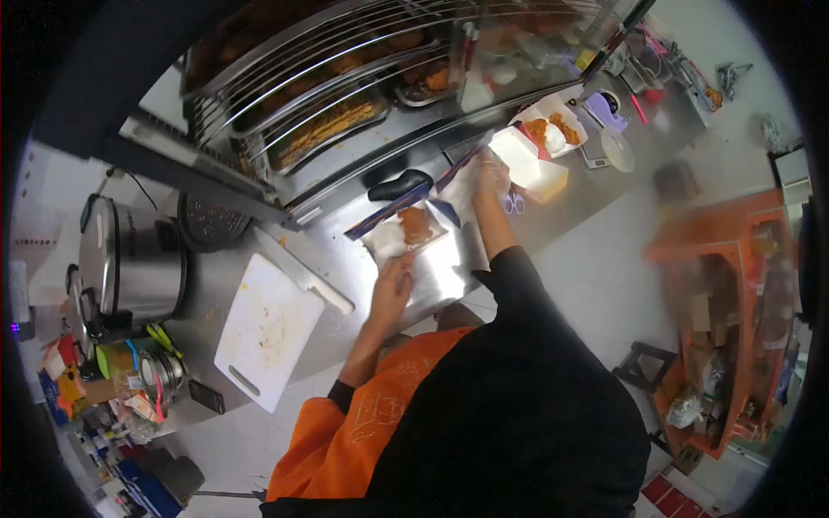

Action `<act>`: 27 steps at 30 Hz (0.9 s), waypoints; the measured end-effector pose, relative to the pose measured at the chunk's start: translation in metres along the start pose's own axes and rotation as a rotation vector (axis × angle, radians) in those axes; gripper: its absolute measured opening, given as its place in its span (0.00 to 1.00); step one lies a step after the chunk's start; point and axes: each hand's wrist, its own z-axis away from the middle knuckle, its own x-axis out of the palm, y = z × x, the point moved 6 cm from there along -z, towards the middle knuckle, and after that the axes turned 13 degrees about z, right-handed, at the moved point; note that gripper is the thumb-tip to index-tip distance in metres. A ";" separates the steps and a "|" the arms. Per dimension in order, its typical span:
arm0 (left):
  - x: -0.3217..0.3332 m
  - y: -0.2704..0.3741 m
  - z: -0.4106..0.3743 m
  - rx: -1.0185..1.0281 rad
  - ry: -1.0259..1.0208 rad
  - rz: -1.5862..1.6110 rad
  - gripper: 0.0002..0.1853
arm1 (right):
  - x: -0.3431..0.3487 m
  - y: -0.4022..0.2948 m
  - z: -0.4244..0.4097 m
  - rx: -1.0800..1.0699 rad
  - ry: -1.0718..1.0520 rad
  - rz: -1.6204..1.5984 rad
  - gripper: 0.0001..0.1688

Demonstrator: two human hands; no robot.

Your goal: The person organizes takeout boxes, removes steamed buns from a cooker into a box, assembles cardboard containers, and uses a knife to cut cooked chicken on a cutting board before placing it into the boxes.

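A paper food box (440,243) lies opened out on the steel counter, with white rice (386,238) and a piece of fried food (414,225) in it. My left hand (392,285) is at the box's near edge with curled fingers; its exact grip is unclear. My right hand (490,173), blurred and seemingly in a clear plastic glove, is beyond the box's right side, next to a dark-blue-edged flap (461,169). What its fingers hold cannot be made out. Behind the box is a black object (401,186).
A second open box (528,165) holds rice and fried chicken, near purple scissors (515,202) and a scale (592,155). Leftward are a knife (330,294), a white cutting board (272,330) and a steel cooker (146,259). A wire-racked display cabinet (324,90) borders the counter's back.
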 end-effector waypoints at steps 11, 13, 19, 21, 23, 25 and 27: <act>0.057 0.000 -0.011 0.010 0.117 -0.177 0.16 | 0.003 -0.070 0.047 -0.720 0.146 1.052 0.21; 0.055 0.004 -0.013 0.010 0.178 -0.197 0.16 | -0.006 -0.074 0.050 -0.770 0.089 0.838 0.19; 0.052 -0.013 -0.005 -0.077 0.325 -0.150 0.16 | -0.015 -0.158 0.106 -1.131 -0.078 0.341 0.15; 0.060 -0.018 -0.002 -0.108 0.314 -0.146 0.15 | 0.017 -0.196 0.136 -1.324 -0.408 0.454 0.17; 0.067 -0.019 -0.004 -0.089 0.280 -0.177 0.15 | 0.074 -0.209 0.152 -1.410 -0.625 0.641 0.15; 0.072 -0.016 0.002 -0.036 0.251 -0.249 0.14 | 0.127 -0.208 0.159 -1.505 -0.609 0.808 0.12; 0.081 -0.010 -0.006 -0.127 0.146 -0.214 0.15 | 0.172 -0.189 0.137 -1.567 -0.447 0.827 0.10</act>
